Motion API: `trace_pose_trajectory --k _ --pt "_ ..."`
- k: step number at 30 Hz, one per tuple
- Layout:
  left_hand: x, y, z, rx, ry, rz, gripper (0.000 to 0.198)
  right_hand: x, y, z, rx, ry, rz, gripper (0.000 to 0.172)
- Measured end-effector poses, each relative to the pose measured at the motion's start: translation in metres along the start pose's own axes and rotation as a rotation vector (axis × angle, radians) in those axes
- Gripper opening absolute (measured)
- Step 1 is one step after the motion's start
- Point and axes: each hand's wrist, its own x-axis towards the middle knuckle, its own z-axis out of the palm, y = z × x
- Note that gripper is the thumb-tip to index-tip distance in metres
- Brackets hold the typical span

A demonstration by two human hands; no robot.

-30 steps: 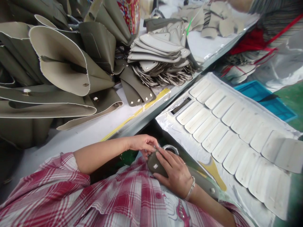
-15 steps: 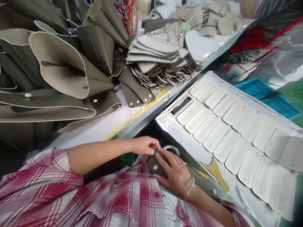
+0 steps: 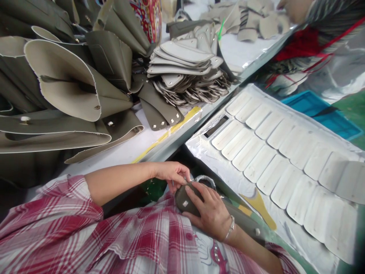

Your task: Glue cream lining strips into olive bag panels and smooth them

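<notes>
Close to my chest, my right hand [image 3: 209,211] is wrapped over a grey-green leather strap [image 3: 184,199] with a small square metal fitting near its rounded end. The strap's long tail runs down to the right under my forearm. My left hand [image 3: 172,173] pinches at the strap's rounded tip, beside a clear ring-shaped piece [image 3: 203,178]. Both sets of fingers are closed on the strap.
Folded grey-green leather panels [image 3: 65,80] pile at the left, a heap of flat cut pieces [image 3: 185,72] sits behind. A foil-covered board [image 3: 208,152] carries rows of pale strap pieces [image 3: 273,152]. A yellow scraper [image 3: 258,205] lies there. Another person's hand [image 3: 291,7] works at the far right.
The view shifted slightly left. My hands stay on the strap with only small finger movements at its tip.
</notes>
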Motion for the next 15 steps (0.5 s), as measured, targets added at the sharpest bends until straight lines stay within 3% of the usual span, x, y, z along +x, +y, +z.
trace_pose_trajectory --k 10,15 --pt "0.010 0.027 0.000 0.232 -0.083 -0.139 0.026 -0.003 0.001 0.002 0.001 -0.025 -0.017 0.057" --pt "0.008 0.022 0.003 0.259 -0.040 -0.079 0.024 -0.002 0.000 0.000 -0.004 -0.019 -0.018 0.057"
